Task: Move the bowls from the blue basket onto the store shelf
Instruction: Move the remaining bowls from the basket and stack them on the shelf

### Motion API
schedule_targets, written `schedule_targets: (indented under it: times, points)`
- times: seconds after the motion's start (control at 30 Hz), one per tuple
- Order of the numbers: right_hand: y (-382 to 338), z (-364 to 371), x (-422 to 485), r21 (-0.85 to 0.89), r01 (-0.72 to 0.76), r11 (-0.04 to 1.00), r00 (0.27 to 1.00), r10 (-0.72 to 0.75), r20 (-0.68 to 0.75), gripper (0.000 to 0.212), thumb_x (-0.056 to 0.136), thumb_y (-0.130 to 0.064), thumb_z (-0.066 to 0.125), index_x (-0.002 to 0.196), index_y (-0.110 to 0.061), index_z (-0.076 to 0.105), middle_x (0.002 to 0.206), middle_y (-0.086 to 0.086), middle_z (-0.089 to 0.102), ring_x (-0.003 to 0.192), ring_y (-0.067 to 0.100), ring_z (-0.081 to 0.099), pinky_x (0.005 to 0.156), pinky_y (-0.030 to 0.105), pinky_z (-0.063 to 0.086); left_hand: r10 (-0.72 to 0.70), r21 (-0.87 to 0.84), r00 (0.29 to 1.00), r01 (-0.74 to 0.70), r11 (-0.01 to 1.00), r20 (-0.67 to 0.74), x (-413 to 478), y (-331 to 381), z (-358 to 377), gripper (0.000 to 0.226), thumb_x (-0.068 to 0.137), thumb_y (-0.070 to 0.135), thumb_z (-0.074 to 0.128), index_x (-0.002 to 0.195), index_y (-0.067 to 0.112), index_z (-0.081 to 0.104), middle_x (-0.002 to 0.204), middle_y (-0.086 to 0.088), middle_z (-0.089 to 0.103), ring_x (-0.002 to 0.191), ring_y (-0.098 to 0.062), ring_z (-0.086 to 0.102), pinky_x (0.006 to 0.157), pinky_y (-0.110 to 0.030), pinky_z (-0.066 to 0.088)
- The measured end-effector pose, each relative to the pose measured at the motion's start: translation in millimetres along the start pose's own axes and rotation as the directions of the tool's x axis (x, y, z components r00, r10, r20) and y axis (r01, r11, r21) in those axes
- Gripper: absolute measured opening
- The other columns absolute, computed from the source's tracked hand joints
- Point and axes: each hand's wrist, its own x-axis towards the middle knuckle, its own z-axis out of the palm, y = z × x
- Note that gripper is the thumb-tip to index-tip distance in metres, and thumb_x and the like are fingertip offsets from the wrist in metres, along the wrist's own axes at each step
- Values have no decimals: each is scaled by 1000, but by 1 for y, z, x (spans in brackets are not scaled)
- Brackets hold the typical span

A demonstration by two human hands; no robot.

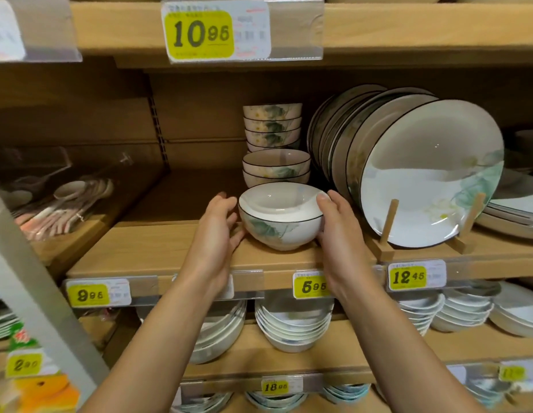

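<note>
A white bowl (281, 217) with a dark rim and a green leaf print sits near the front of the wooden store shelf (158, 248). My right hand (338, 231) grips the bowl's right side, with the thumb on the rim. My left hand (219, 231) is cupped beside the bowl's left side with relaxed fingers; its lower fingertips touch the bowl near the base. Behind the bowl stand two stacks of matching bowls, a low one (275, 166) and a taller one (272, 125). The blue basket is out of view.
Large plates (423, 171) lean upright in a wooden rack just right of the bowl. Packed spoons (71, 201) lie on the shelf to the left. Stacks of white bowls (292, 326) fill the shelf below. Price tags line the shelf edges.
</note>
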Motion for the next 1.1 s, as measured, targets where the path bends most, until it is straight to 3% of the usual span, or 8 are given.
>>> schedule_targets:
  times: [0.1, 0.23, 0.3, 0.43, 0.57, 0.73, 0.87, 1.1]
  points:
    - [0, 4, 1, -77, 14, 997, 1000, -12, 26, 65, 85, -44, 54, 146, -32, 34, 130, -12, 46, 119, 10, 47, 88, 23, 41, -33, 9, 990, 32, 999, 135, -2, -1, 3, 59, 96, 28, 47, 150, 13, 28, 139, -9, 54, 128, -19, 51, 109, -40, 40]
    - [-8, 2, 17, 67, -89, 994, 996, 88, 27, 34, 95, -28, 48, 127, -19, 50, 132, 0, 52, 125, 23, 51, 105, 37, 42, 1, 40, 990, -6, 999, 139, -15, -15, -7, 51, 90, 31, 57, 139, 28, 43, 120, 16, 64, 121, -8, 56, 104, -36, 46]
    - [-7, -5, 17, 68, -91, 994, 995, 88, 43, 44, 93, -34, 50, 131, -13, 53, 132, 2, 58, 123, 21, 54, 109, 41, 41, 19, 55, 993, -25, 998, 116, -14, -15, -14, 42, 87, 28, 59, 128, 31, 49, 125, 11, 63, 120, -9, 58, 101, -33, 48]
    - [-3, -11, 7, 39, -51, 998, 995, 48, 82, 52, 86, -41, 52, 136, -26, 49, 132, -4, 58, 120, 13, 55, 107, 39, 42, 7, 128, 983, -30, 991, 182, -3, -3, -11, 76, 81, 27, 63, 149, 26, 29, 130, 10, 56, 124, -11, 53, 110, -37, 39]
    - [-7, -8, 6, 12, -27, 1000, 999, 26, 47, 46, 94, -30, 50, 139, -25, 47, 134, -2, 54, 121, 15, 53, 107, 42, 42, 12, 200, 969, -62, 978, 245, -2, -5, -3, 74, 91, 18, 57, 153, 28, 18, 114, 28, 56, 112, 2, 54, 99, -25, 42]
    - [-5, -13, -3, -13, 2, 1000, 1000, -1, 24, 56, 80, -42, 52, 135, -28, 49, 133, -3, 57, 122, 15, 53, 108, 43, 40, 11, 76, 976, -28, 997, 216, -1, -6, -6, 70, 94, 14, 53, 153, 22, 17, 147, 5, 44, 131, -12, 46, 109, -32, 38]
    - [-4, -19, -4, -63, 3, 998, 997, 2, 78, 59, 82, -46, 50, 139, -31, 46, 136, -6, 56, 126, 13, 51, 110, 43, 38, 16, 108, 972, -42, 993, 234, -4, -7, -11, 63, 92, 14, 58, 148, 21, 31, 125, 14, 58, 120, -8, 55, 99, -25, 45]
    - [-10, -29, -2, 136, -109, 985, 953, 65, 297, 35, 94, -23, 49, 128, -24, 58, 120, -6, 69, 113, 9, 63, 100, 33, 47, -1, 161, 953, -50, 986, 302, 5, 3, -22, 76, 69, 28, 77, 138, 26, 46, 131, 9, 57, 113, -11, 61, 94, -27, 52]
